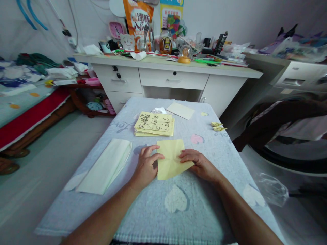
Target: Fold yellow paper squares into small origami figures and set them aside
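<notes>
A square sheet of yellow paper with faint creases is held just over the cloth-covered table. My left hand pinches its left edge between thumb and fingers. On the other side, my right hand grips the right edge, and the lower right corner bends there. Beyond the sheet lies a stack of yellow papers with black handwriting on top. To the left of my left hand is a folded bundle of pale paper. Small folded yellow paper pieces rest near the table's right edge.
A pale card and a crumpled white tissue lie toward the table's far end. Behind stands a white desk crowded with a jar, a snack bag and clutter. A washing machine is at right, a bed at left.
</notes>
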A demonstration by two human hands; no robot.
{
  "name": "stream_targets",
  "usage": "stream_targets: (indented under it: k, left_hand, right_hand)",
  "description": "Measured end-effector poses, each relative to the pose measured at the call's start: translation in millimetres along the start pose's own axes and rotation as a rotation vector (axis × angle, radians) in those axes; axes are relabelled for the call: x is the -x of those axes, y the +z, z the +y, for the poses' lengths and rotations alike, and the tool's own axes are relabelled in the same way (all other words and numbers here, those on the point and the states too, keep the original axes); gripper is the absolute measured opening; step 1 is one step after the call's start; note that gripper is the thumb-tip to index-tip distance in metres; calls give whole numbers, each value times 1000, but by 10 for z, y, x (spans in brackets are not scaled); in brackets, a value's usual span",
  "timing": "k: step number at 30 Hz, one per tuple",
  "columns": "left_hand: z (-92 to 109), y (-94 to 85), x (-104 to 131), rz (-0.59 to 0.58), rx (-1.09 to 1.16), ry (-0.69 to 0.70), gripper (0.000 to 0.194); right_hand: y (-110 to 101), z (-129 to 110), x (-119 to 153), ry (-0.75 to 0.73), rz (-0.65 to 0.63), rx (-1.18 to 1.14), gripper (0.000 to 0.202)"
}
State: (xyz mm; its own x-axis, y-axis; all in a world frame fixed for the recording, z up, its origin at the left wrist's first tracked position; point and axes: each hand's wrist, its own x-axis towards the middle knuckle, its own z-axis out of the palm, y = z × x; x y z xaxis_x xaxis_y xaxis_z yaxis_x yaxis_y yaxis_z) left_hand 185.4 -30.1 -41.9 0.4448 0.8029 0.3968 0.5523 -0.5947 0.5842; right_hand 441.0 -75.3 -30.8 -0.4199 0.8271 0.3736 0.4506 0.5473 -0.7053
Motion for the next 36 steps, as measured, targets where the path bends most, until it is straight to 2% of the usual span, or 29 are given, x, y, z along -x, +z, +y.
stream_targets:
  k: [3,7,12,15,17,20,22,25,28,32,36]
  left_hand:
    - [-37,-4,-9,-70,5,64,21]
    - [-75,12,-2,-92,100,130,28]
    - [-12,-12,13,-168,126,240,28]
    - [50,-40,17,-247,147,110,15]
    - [76,-45,20,-250,168,-35,17]
    - [83,-17,25,-194,265,-207,23]
    - [78,19,26,-135,353,-264,37]
    - [78,72,21,-56,411,-285,59]
    - [93,97,9,-15,373,-285,70]
    - [110,77,-6,-10,233,-291,58]
    - [100,47,-13,-80,63,-218,30]
  right_hand:
    - [18,-10,-18,1,3,8,21]
    - [25,-20,-34,44,39,1,20]
    - [19,-43,-25,128,38,-23,19]
    - [26,-56,-15,230,41,-28,19]
    - [46,-62,-16,306,70,-32,20]
    - [101,-67,-37,394,134,-20,22]
    - [146,-65,-60,434,169,27,22]
    - [202,-47,-94,485,220,104,20]
    - [229,-28,-114,503,247,111,12]
    - [239,-25,-115,532,273,133,27]
    - [253,-37,-111,557,253,147,30]
